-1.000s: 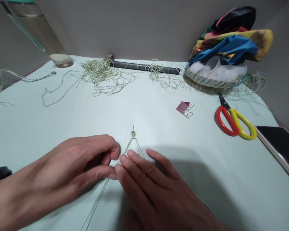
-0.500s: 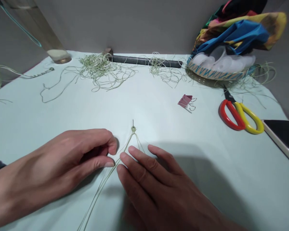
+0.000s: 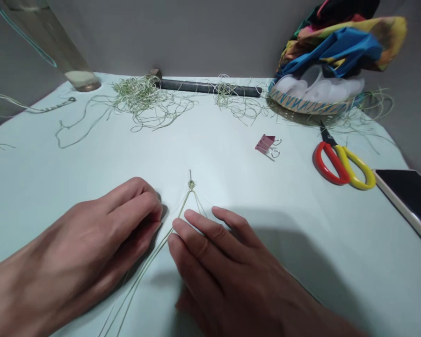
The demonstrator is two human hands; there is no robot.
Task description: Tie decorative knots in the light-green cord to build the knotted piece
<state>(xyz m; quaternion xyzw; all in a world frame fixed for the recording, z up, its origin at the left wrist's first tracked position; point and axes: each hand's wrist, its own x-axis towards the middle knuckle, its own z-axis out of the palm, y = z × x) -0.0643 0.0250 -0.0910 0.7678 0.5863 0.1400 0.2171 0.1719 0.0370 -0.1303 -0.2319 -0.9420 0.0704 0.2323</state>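
A small knotted piece [image 3: 191,185] of pale green cord lies on the white surface, with a thin pin [image 3: 190,174] standing at its top. Several green cords [image 3: 140,275] fan down from it toward me. Left of the knot, my left hand [image 3: 105,238] pinches one thin cord between thumb and forefinger; that cord runs taut up to the knot. My right hand [image 3: 224,262] lies flat below the knot, fingers stretched out, with its fingertips over the cords. Part of the cords is hidden under its fingers.
Scissors [image 3: 342,164] with red and yellow handles and a phone [image 3: 407,196] lie at right, near a pink binder clip [image 3: 265,144]. At the back are tangled cords [image 3: 136,96], a hammer [image 3: 210,87], a filled basket [image 3: 312,105] and a bottle [image 3: 82,80].
My left thumb and forefinger have come together on a thin cord, and the hand has turned and drawn slightly left. My right hand stays nearly still. The whole view has shifted a little.
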